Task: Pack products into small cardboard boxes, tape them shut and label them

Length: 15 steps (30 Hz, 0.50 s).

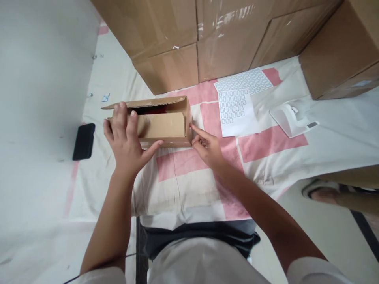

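Your left hand (126, 146) spreads its fingers over the small carton (166, 125); your right hand (209, 148), index extended, others curled, touches the end facing the label sheet (239, 125); the carton lies left of it, long axis sideways

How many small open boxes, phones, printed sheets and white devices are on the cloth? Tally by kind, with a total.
Small open box: 1
Phone: 1
Printed sheets: 2, one partly overlapping the other
White device: 1
Total: 5
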Available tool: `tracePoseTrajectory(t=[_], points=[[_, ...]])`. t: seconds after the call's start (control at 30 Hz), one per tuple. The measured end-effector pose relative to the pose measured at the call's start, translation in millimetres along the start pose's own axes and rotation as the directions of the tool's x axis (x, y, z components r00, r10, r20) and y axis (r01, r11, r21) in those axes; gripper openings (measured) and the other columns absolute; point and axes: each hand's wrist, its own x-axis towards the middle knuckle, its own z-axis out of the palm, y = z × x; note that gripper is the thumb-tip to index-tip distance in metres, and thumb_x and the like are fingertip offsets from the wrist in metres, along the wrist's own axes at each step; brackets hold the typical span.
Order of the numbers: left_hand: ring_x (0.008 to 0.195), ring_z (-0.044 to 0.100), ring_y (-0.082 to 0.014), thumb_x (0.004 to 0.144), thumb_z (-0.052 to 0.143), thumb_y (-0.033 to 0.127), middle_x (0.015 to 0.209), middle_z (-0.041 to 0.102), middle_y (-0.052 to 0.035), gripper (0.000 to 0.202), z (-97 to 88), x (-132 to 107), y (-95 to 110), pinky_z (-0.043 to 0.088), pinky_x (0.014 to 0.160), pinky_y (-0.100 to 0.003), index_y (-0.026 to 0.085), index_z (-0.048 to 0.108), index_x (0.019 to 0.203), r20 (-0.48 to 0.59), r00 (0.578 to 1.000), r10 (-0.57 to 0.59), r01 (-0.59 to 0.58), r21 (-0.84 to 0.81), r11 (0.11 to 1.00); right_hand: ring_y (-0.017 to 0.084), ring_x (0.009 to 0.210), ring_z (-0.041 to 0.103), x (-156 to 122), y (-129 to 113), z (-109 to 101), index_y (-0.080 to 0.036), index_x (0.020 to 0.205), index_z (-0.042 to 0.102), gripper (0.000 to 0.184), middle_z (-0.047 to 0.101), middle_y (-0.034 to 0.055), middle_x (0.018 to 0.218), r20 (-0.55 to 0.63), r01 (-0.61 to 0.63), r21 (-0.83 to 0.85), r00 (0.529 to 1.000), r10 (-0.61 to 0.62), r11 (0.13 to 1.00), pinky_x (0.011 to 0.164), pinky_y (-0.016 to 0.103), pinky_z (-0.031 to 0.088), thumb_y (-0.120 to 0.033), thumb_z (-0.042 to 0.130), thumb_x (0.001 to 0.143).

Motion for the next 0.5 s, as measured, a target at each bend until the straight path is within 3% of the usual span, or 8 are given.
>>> tracePoseTrajectory(t=[0.13, 0.23, 0.3, 0.4, 0.5], points=[[0.168, 0.018, -0.037, 0.083, 0.074, 0.072, 0.181, 0.018, -0.0066, 0.104, -0.6, 0.0, 1.2, 0.008, 0.134, -0.064, 0.042, 0.022, 0.168, -0.007, 1.0, -0.001, 0.001, 0.006, 1.0, 0.011, 0.065, 0.049, -0.3, 1.7, 0.1, -0.018, 0.127, 0.079, 0.044, 0.056, -0.0044, 0.069, -0.001, -0.019, 0.03, 1.0, 0.019, 0.999, 0.065, 0.028, 0.047, -0.027, 0.064, 0.087], [0.168, 0.017, -0.0364, 0.086, 0.072, 0.073, 0.18, 0.02, -0.0114, 0.102, -0.2, -0.1, 0.2, 0.008, 0.134, -0.063, 0.035, 0.024, 0.168, -0.007, 1.0, 0.012, -0.012, 0.018, 1.0, 0.01, 0.065, 0.051, 0.5, 0.5, 0.5, -0.018, 0.135, 0.074, 0.052, 0.057, -0.0048, 0.073, 0.007, -0.045, 0.051, 0.999, 0.045, 0.998, 0.064, 0.028, 0.046, -0.027, 0.066, 0.084], [0.168, 0.016, -0.037, 0.087, 0.07, 0.073, 0.18, 0.021, -0.0125, 0.1, 0.4, -0.2, -0.8, 0.006, 0.135, -0.061, 0.032, 0.026, 0.167, -0.004, 1.0, 0.013, -0.013, 0.013, 1.0, 0.01, 0.064, 0.05, 0.7, -0.9, 0.1, -0.019, 0.133, 0.074, 0.052, 0.056, -0.0057, 0.071, 0.02, -0.06, 0.057, 0.998, 0.059, 0.997, 0.063, 0.027, 0.045, -0.028, 0.067, 0.082], [0.168, 0.016, -0.0384, 0.086, 0.07, 0.074, 0.18, 0.021, -0.013, 0.1, 2.0, -0.4, -2.0, 0.005, 0.135, -0.061, 0.031, 0.028, 0.166, -0.009, 1.0, 0.013, -0.013, -0.001, 1.0, 0.01, 0.063, 0.049, 0.2, -3.3, -1.3, -0.018, 0.116, 0.078, 0.035, 0.053, -0.0059, 0.066, 0.028, -0.064, 0.07, 0.998, 0.062, 0.996, 0.063, 0.028, 0.045, -0.028, 0.065, 0.086], [0.167, 0.018, -0.0381, 0.087, 0.069, 0.076, 0.179, 0.024, -0.012, 0.099, 3.2, -0.8, -1.5, 0.006, 0.135, -0.062, 0.031, 0.029, 0.166, -0.022, 0.999, 0.025, -0.025, 0.007, 1.0, 0.01, 0.062, 0.048, 0.4, -4.9, -1.9, -0.019, 0.128, 0.074, 0.044, 0.052, -0.0067, 0.068, 0.04, -0.044, 0.069, 0.998, 0.041, 0.997, 0.062, 0.028, 0.043, -0.026, 0.065, 0.086]])
